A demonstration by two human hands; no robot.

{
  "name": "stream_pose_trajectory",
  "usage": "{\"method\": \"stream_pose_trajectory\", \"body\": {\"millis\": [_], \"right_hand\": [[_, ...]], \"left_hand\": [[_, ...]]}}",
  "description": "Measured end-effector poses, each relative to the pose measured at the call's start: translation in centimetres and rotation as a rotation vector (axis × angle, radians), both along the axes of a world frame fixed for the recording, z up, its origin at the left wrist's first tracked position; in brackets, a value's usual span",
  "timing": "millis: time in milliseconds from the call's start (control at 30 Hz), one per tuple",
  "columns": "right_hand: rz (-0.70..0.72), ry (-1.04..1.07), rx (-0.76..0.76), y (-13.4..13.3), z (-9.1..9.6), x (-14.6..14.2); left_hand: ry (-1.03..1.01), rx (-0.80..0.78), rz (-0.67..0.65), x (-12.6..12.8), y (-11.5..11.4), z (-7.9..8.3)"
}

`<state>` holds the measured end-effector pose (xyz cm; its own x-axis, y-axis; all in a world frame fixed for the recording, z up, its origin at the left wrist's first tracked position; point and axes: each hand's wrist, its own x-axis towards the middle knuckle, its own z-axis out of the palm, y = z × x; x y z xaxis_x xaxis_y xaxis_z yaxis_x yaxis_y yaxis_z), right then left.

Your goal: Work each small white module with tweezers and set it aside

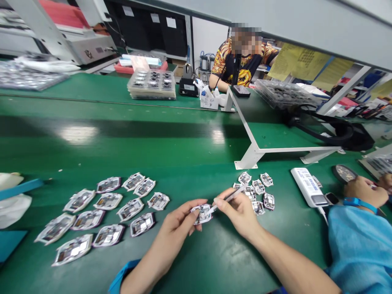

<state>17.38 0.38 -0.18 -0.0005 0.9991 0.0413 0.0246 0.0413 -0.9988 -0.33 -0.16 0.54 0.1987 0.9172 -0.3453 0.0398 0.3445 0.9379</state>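
Film-edged electronic module: lower centre of the frame, pinched by the left hand
Right hand: pinching a slim pointed tool, tip at the module
Loose modules: just right of the hands
Larger group: left, on a green bench mat

White device label: barcode and small print, too small to read
Yellow posted sheets: printed grids, unreadable
White desk caddy: handwriting, illegible

Left fingers partly hide the small white-framed part
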Motion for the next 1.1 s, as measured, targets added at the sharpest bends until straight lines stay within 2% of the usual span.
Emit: {"method": "stream_pose_trajectory", "body": {"millis": [200,533,800,1100], "right_hand": [[-0.049,0.016,0.053,-0.15,-0.01,0.06],[-0.055,-0.003,0.147,-0.25,-0.24,0.07],[0.016,0.011,0.217,-0.37,-0.08,0.06],[-0.05,-0.012,0.078,-0.24,-0.08,0.08]], "left_hand": [[-0.101,-0.102,0.011,0.28,0.11,0.57],[-0.112,-0.094,-0.069,0.15,-0.17,0.8],[-0.107,-0.085,0.019,0.5,0.01,1.13],[0.037,0.098,-0.021,0.45,0.13,0.3]]}}
